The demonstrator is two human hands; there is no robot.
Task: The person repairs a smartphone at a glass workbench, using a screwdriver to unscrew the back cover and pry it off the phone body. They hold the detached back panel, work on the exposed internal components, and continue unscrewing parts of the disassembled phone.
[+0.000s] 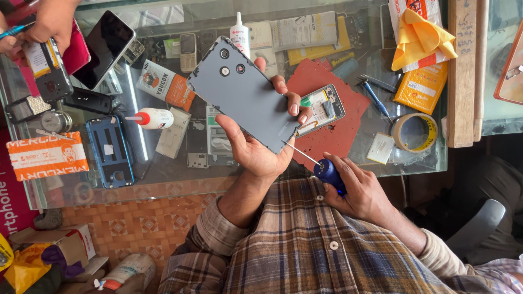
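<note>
Two of my hands were at work above the glass counter [163, 174]. My left hand [256, 147] gripped a grey-blue phone [242, 92] by its lower end, thumb pressed along one long edge and fingertips [294, 106] curled over the other, so the palm itself was hidden behind the phone. My right hand [357, 190] was closed around the blue handle of a small screwdriver [327, 171]; the handle was mostly buried in my fist, and only the thin shaft showed, its tip touching the phone's bottom corner. Whether the tip sat in a screw I could not tell; it was too small.

The phone faced me back side up, camera rings at the far end. Its long axis ran diagonally, from the upper left down to the lower right, toward the screwdriver.

Just beyond my fingertips lay an opened phone frame [322, 109] on a red mat [332, 136], partly covered by the phone I held. Farther out stood a white glue bottle [239, 35], a roll of tape [415, 132] and a yellow cloth [419, 38]. At the top left, another person's hand [52, 19] was cut off by the edge.
</note>
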